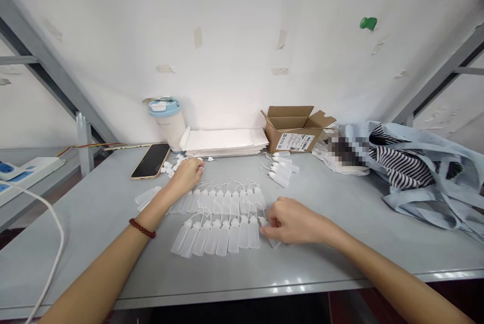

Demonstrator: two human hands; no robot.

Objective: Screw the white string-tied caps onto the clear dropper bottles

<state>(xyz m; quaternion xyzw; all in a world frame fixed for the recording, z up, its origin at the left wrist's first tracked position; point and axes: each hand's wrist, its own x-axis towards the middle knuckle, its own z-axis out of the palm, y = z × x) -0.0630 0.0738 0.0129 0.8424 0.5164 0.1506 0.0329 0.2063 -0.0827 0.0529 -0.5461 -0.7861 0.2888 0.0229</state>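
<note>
Two rows of small translucent plastic squeeze bottles (224,238) lie side by side on the grey table, each with a thin white strap at its neck. At the right end of the front row, my right hand (293,220) is closed around a bottle (273,241), which it partly covers. Farther back, my left hand (187,175) reaches over a pile of small white caps (169,166), fingers curled down; whatever they pinch is hidden. Left of the rows, a few loose bottles (146,197) lie partly behind my left forearm.
Several more strapped bottles (282,170) lie before an open cardboard box (291,132). A phone (151,161), a blue-lidded cup (172,124) and a stack of white paper (227,142) stand behind. Cloth bags (427,162) cover the right side; a white cable (56,233) hangs left.
</note>
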